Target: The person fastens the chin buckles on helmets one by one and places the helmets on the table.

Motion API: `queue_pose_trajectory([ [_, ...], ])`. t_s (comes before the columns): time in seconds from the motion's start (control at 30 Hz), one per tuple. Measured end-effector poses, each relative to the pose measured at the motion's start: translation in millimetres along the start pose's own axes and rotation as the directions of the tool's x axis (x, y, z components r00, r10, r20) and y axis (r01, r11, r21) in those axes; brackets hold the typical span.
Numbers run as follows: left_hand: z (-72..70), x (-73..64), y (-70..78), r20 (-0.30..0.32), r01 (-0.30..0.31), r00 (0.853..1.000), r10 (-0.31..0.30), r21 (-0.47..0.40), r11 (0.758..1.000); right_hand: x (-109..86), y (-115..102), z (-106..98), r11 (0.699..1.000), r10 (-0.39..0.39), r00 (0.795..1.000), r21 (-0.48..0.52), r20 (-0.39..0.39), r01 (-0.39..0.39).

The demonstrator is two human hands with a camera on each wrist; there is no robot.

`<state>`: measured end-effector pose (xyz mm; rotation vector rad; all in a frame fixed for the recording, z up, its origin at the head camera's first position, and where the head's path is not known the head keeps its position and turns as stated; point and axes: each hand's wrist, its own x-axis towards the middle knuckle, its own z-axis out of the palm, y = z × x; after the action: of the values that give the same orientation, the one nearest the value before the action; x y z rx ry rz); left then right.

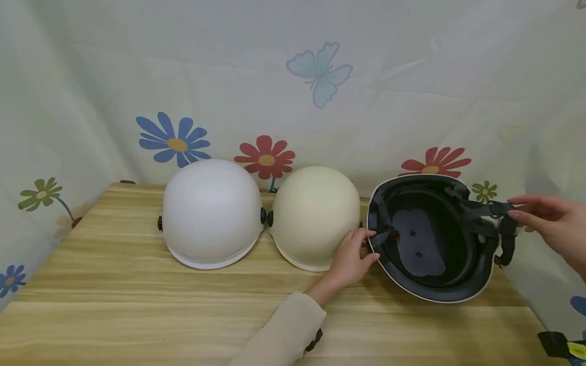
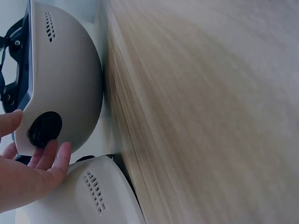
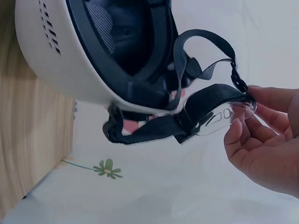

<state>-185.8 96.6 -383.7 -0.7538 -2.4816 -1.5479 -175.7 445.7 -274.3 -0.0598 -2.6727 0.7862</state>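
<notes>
An upturned helmet (image 1: 476,284) with a pale shell and black lining lies on the right of the table, its opening toward the head camera. My left hand (image 1: 350,259) grips its left rim. In the left wrist view, the thumb lies at the rim and the fingers (image 2: 49,156) are by a round black knob (image 2: 46,128). My right hand (image 1: 551,221) pinches the black chin strap (image 1: 507,236), drawn out to the right. In the right wrist view, a clear plastic piece (image 3: 222,119) on the strap is at the fingertips.
Left of it, a cream helmet (image 1: 316,213) and a white helmet (image 1: 212,213) stand side by side, domes up. The wooden table (image 1: 160,310) meets a flower-printed cloth (image 1: 389,122) at its back and sides. A black and yellow object (image 1: 556,345) shows at lower right.
</notes>
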Motion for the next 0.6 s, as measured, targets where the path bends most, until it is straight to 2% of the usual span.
queue_pose_trajectory([
  [0.1,-0.8,-0.4,0.2,0.000,-0.003,1.000,0.003,-0.003,1.000,-16.3,-44.1,0.9,0.999,-0.027,0.998,-0.039,0.051,0.029],
  [0.23,-1.3,-0.9,0.1,0.003,-0.009,1.000,0.009,-0.007,1.000,-26.1,-66.7,6.8,0.998,-0.060,0.993,-0.029,0.105,0.064],
  [0.43,-1.2,-0.7,0.2,0.007,-0.006,1.000,0.006,-0.010,1.000,-28.9,-66.9,21.0,0.998,-0.054,0.984,-0.017,0.171,0.057],
  [0.6,-0.8,-0.3,-0.1,0.002,-0.006,1.000,0.006,-0.003,1.000,-31.6,-65.0,29.2,0.995,-0.098,0.976,0.042,0.197,0.091],
])
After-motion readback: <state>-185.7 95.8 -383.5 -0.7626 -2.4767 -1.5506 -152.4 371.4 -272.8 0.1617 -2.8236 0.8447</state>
